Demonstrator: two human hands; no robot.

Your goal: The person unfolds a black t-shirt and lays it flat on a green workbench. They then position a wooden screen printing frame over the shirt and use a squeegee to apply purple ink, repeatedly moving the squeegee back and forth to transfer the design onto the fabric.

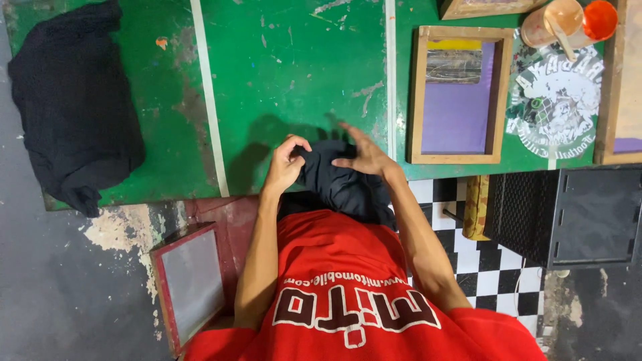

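A dark, bunched garment (341, 180) hangs over the near edge of the green table (294, 73). My left hand (284, 164) pinches the cloth at its left top corner, fingers curled. Resting on the garment's right side, my right hand (364, 155) has its fingers spread and its thumb against the fabric. Both forearms reach up from my red shirt at the bottom of the view.
A pile of black cloth (73, 100) lies at the table's left end. A wooden screen frame (460, 93) with purple mesh sits to the right, beside a white printed design (558, 100) and orange cups (572, 20). A black crate (568, 214) and a red-framed screen (190, 284) stand below.
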